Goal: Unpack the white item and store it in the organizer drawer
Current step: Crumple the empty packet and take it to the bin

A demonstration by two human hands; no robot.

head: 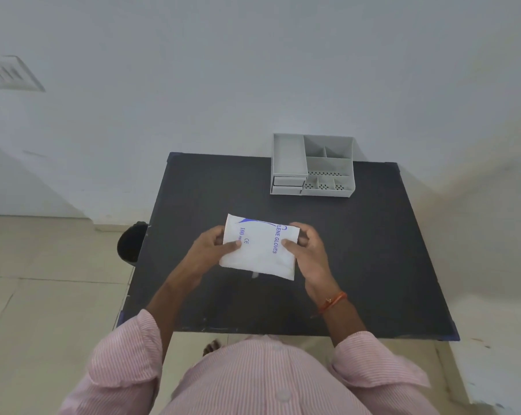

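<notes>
A flat white packet of gloves with blue print is held just above the middle of the black table. My left hand grips its left edge, thumb on top. My right hand grips its right edge the same way. The grey organizer stands at the table's far edge, right of centre. It has open compartments on top and two small drawers at its lower left, both pushed in.
A dark round bin sits on the tiled floor just left of the table. A pale wall rises close behind the organizer. The table's near edge lies close to my body.
</notes>
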